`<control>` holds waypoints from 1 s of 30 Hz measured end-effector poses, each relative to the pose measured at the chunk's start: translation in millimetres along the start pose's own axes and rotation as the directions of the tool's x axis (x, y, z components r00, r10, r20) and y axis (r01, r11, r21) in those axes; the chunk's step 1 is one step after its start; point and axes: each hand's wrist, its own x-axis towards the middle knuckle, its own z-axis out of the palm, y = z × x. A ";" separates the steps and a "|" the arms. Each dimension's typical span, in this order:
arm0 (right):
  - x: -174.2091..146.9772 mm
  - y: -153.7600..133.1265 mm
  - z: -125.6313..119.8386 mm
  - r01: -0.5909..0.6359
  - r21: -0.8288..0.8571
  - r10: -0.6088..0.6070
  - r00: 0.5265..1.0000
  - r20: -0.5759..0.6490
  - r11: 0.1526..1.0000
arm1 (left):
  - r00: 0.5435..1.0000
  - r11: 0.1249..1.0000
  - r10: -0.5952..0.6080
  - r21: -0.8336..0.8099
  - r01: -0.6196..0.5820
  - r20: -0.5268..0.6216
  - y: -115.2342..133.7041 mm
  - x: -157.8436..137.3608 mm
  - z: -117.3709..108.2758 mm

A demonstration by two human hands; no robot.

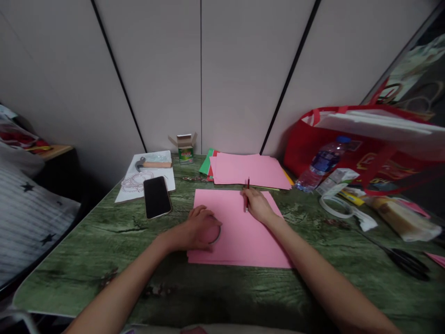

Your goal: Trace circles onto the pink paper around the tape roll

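Two bare hands, both at work on one low stack of pink paper (239, 236), square on the table before the person; that's our dial. Right hand (257, 204), about one o'clock: fingers closed on one dark-red pencil (246, 202), or perhaps a pen, its thin dark end aimed at twelve. Left hand (201, 227), at nine: fingers spread, half curled over one round-edged item (218, 235) with a dark rim; whether it grips or merely covers that, I cannot tell. More than one sheet shows at the stack's edge, too close to count.

Outward we go! Twelve o'clock, one second pink pile (248, 169), with green and red sheets peeking out below. Eleven, one small green box (186, 155), flaps up. Ten, one hammer (156, 164) and a pink beaded strand (130, 183) share the white paper (123, 195), with one phone (157, 197) dark-screened just beside. Across to two: one blue-capped bottle (321, 162) in front of one red bag (295, 144). Near three, one white tape roll (335, 206); just past three, one pair of black-handled scissors (408, 263).
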 end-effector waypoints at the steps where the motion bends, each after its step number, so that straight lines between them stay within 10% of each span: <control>1: -0.4 -0.3 1.6 0.003 -0.013 -0.002 1.000 0.010 1.000 | 1.000 1.000 0.001 -0.013 -0.001 0.000 0.5 0.3 -0.4; 6: 0.6 -2.0 2.6 0.004 -0.066 -0.002 1.000 0.017 0.998 | 0.971 0.991 -0.022 -0.135 -0.010 -0.236 -3.7 4.0 -1.6; 10: 3.0 -4.0 -2.0 0.010 -0.175 -0.018 0.999 -0.041 0.985 | 0.758 0.981 -0.165 -0.186 0.058 -0.631 -15.8 8.1 -3.1; 14: 19.5 6.2 -20.9 0.076 -0.142 -0.090 0.991 -0.100 0.987 | 0.631 0.952 -0.298 -0.272 0.140 -0.717 -26.5 9.2 -3.5; 23: 124.2 65.3 -83.4 -0.019 -0.359 -0.068 0.971 -0.229 0.933 | 0.795 0.975 -0.212 -0.174 0.136 -0.568 -24.6 10.1 8.0; 30: 155.5 101.6 -80.1 -0.208 -0.378 0.101 0.954 -0.284 0.902 | 0.862 0.969 -0.239 -0.160 0.186 -0.446 -25.4 10.2 21.3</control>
